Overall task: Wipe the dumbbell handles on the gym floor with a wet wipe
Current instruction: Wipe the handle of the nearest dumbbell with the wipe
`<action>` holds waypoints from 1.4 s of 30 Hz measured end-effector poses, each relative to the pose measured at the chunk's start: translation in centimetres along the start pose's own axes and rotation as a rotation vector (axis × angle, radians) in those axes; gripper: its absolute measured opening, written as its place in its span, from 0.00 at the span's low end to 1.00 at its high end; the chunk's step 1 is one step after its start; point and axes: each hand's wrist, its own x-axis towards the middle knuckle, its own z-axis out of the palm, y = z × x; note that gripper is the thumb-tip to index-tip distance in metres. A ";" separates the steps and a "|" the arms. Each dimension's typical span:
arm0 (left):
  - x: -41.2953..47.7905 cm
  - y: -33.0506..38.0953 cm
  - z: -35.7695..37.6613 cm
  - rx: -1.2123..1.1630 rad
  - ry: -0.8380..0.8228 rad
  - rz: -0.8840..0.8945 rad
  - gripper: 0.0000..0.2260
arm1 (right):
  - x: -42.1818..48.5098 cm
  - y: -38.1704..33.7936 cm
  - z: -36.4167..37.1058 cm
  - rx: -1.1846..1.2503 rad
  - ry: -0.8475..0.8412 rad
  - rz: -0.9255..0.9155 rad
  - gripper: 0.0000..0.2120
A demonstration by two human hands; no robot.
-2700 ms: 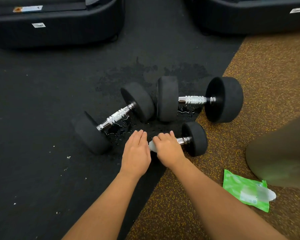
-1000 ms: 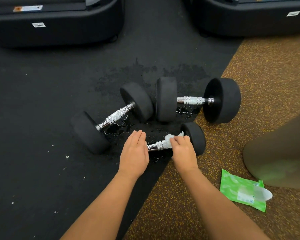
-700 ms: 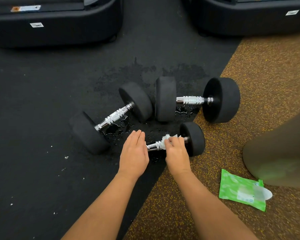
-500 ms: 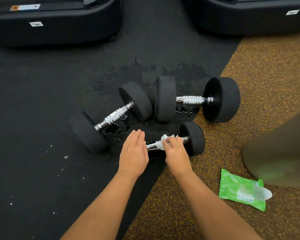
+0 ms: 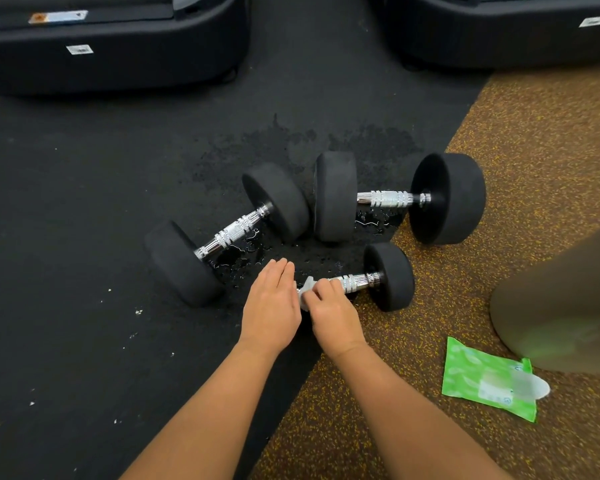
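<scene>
- Left hand: fingers straight and held together, palm down, lying flat over the left end of the small black rubber-headed dumbbell. The head at that end is hidden beneath the hand.
- Right hand: just beside the left hand, fingers curled over a crumpled white wet wipe, gripping it against the left part of the dumbbell's chrome knurled handle.
- The handle runs out bare and shiny to the right of the right hand, up to the visible head. That head sits where the black rubber floor meets the brown speckled floor.
- Beyond the left hand: a larger black diagonal dumbbell, chrome handle exposed, untouched.
- Beyond the right hand: a larger black crosswise dumbbell, also untouched. Whether its left head touches the diagonal one cannot be told.
- Water droplets lie on the black floor between the hands and the larger dumbbells.
- Right of the right forearm: a flat green wipe packet on the brown floor, label blurred.
- Far beyond both hands: two black machine bases.
</scene>
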 end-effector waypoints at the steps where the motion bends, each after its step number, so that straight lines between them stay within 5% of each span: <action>1: 0.0 0.0 0.0 0.002 -0.004 0.001 0.18 | 0.1 0.1 0.0 -0.009 -0.004 -0.005 0.14; 18: 0.1 -0.2 0.2 -0.015 0.021 0.002 0.17 | -0.4 2.9 0.7 0.052 0.118 0.447 0.16; 27: 0.2 -0.1 0.5 -0.020 0.054 -0.002 0.17 | 1.1 3.9 -1.2 -0.306 0.055 0.265 0.13; 42: 0.2 -0.2 0.0 -0.015 0.009 -0.003 0.17 | 2.2 3.6 -2.1 -0.443 -0.227 0.231 0.15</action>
